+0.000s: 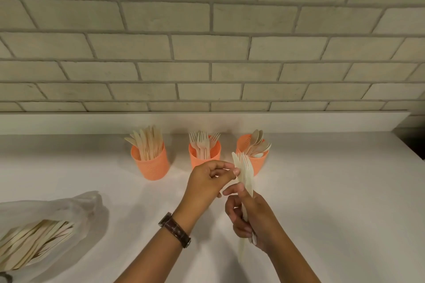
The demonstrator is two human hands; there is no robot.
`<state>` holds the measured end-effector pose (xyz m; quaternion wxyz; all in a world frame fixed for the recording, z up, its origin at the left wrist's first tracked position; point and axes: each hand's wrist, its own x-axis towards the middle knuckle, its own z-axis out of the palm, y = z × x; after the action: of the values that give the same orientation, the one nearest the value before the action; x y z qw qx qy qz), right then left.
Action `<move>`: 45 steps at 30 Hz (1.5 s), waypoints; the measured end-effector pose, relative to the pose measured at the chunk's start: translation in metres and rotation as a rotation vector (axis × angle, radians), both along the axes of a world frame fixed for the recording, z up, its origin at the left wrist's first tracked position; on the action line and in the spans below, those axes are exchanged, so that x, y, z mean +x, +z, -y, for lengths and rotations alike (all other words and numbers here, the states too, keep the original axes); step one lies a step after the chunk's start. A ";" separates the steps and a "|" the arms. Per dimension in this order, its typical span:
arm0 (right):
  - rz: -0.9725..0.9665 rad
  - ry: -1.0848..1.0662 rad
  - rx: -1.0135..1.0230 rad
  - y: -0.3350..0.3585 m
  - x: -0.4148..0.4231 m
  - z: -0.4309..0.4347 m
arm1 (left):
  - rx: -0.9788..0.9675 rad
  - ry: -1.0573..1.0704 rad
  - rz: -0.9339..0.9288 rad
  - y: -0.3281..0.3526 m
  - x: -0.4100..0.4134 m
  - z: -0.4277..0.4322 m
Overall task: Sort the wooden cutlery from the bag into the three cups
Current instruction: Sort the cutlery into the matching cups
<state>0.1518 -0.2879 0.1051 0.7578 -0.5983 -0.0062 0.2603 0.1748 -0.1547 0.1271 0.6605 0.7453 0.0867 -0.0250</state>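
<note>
Staring at a grey brick wall (207, 48) up top, white counter (333, 202) below. Down in the left corner, a clear plastic bag (87, 204) lying on its side, cut off by the frame edge, stuffed with wooden cutlery (34, 236). Can't sort out which kinds through the plastic.

Both forearms reaching in from the bottom. Right hand (250, 218) wrapped round the handles of a small bundle (245, 172) of wooden pieces, held upright in front of the spoon cup (262, 164). Left hand (204, 181) pinching the bundle's upper edge between thumb and forefinger, other fingers loosely curled. Fork tines and a knife tip showing up top, exact count hard to tell.

Back by the wall, three orange cups in a row: knife cup (153, 166) left, fork cup (197, 158) middle, spoon cup right and partly hidden behind the bundle. Brown strap watch (176, 230) on the left wrist.
</note>
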 end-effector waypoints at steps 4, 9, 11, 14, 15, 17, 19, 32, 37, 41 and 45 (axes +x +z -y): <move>-0.053 0.070 0.092 -0.001 -0.005 -0.001 | -0.027 0.068 -0.016 0.003 0.000 -0.002; -0.055 0.109 0.073 0.001 -0.005 -0.003 | -0.117 0.071 -0.025 0.007 0.003 -0.009; -0.041 0.106 0.060 0.003 -0.004 -0.003 | -0.163 0.082 -0.021 0.009 0.005 -0.011; -0.016 0.068 0.042 0.002 -0.004 -0.004 | -0.238 0.149 -0.009 0.015 0.008 -0.017; -0.009 0.052 0.030 0.000 -0.003 -0.005 | -0.271 0.176 -0.003 0.019 0.007 -0.020; -0.012 0.023 0.017 -0.001 -0.001 -0.006 | -0.322 0.187 0.027 0.030 0.003 -0.029; -0.028 -0.009 0.031 -0.001 0.001 -0.007 | -0.306 0.153 0.059 0.040 -0.003 -0.039; -0.067 -0.298 0.038 -0.006 0.009 -0.023 | 0.573 -0.292 0.116 0.001 -0.044 0.000; -0.057 -0.279 -0.039 -0.001 0.005 -0.023 | 0.554 -0.325 0.055 0.000 -0.042 -0.004; -0.005 -0.314 -0.168 -0.001 0.007 -0.026 | 0.387 -0.295 -0.007 -0.007 -0.042 -0.007; 0.001 -0.370 -0.151 0.005 0.007 -0.027 | 0.187 -0.306 -0.054 -0.006 -0.042 -0.010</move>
<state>0.1584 -0.2612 0.1098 0.7456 -0.6446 0.1227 0.1162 0.1326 -0.1443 0.1215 0.5743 0.8071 -0.0080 -0.1368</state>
